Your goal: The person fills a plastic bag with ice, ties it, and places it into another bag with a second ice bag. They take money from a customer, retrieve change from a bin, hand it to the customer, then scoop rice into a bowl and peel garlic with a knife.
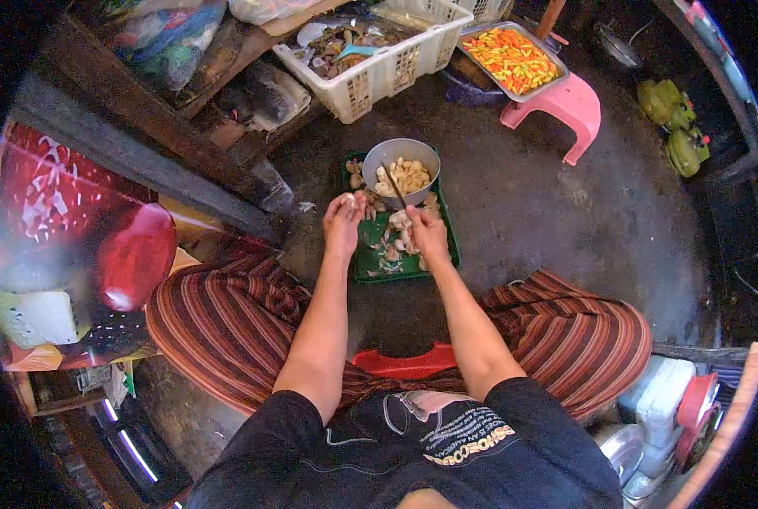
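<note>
1. Nearest the camera, the person sits low on a red stool [404,363], knees spread in striped trousers [226,322], both forearms reaching forward over the concrete floor [548,204]
2. The left hand [343,222] has its grip closed around a small pale garlic clove [348,200], pinched at the fingertips above the left edge of the green tray [453,246]
3. The right hand [428,233] has its grip clenched on a thin knife [393,182], whose blade points up toward the bowl
4. The clove looks light, firm and a little slick once skinned; a fingertip pinch at its ends seems the safest hold, leaving the papery skin free for the blade
5. On the tray between the hands lie loose cloves and peelings [393,246]
6. At the tray's far end stands a grey metal bowl [374,161] holding peeled cloves
7. Farther off sit a white plastic basket [396,68] and a steel tray of red and orange chillies [513,58] resting on a pink stool [565,106]
</note>
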A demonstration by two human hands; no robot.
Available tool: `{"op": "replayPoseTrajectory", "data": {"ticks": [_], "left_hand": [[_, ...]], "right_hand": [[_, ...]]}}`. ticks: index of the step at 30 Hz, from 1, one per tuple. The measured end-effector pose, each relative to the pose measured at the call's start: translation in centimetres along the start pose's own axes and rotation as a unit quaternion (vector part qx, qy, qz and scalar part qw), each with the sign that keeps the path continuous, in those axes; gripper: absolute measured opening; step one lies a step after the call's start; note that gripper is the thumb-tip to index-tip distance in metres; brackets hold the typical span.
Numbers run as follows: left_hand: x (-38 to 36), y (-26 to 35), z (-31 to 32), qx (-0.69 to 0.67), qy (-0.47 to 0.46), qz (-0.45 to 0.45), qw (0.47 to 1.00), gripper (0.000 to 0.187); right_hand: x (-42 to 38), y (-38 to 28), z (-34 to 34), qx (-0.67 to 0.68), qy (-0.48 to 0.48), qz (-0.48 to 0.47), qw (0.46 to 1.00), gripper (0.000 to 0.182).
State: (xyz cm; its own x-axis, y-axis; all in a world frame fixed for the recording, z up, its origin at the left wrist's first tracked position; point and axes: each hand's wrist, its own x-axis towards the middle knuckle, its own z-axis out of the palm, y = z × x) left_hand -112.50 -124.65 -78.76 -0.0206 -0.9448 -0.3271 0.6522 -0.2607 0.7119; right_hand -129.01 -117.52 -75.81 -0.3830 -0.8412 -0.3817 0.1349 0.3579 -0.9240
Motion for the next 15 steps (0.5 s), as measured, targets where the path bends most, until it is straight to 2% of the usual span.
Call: {"op": "replayPoseTrajectory", "data": {"ticks": [2, 6, 8, 10, 11, 15], "left_hand": [[-0.2, 0.8, 0.7, -0.024, -0.043, -0.001, 0.999, 0.015], [0.0, 0.8, 0.0, -0.052, -0.069, -0.057, 0.995, 0.020], [-0.5, 0.5, 0.1, -0.018, -0.061, -0.047, 0.997, 0.021], [-0.7, 0.5, 0.6, 0.014, -0.057, -0.038, 0.998, 0.021], [-0.8, 0.7, 0.6, 0.032, -0.057, -0.062, 0.996, 0.021], [-0.8, 0.7, 0.3, 0.100, -0.018, -0.106, 0.989, 0.022]], "right_hand": [[1.2, 2.0, 0.4, -0.142, -0.020, -0.064, 0.988, 0.050], [-0.2, 2.0, 1.3, -0.212, -0.035, -0.065, 0.974, 0.058], [-0.1, 1.8, 1.3, -0.144, -0.068, -0.004, 0.987, 0.055], [-0.1, 1.5, 1.4, -0.102, -0.085, 0.019, 0.991, 0.050], [-0.2, 1.3, 1.5, -0.059, -0.103, 0.043, 0.992, 0.048], [-0.8, -0.3, 1.5, 0.003, -0.126, 0.027, 0.992, 0.044]]}}
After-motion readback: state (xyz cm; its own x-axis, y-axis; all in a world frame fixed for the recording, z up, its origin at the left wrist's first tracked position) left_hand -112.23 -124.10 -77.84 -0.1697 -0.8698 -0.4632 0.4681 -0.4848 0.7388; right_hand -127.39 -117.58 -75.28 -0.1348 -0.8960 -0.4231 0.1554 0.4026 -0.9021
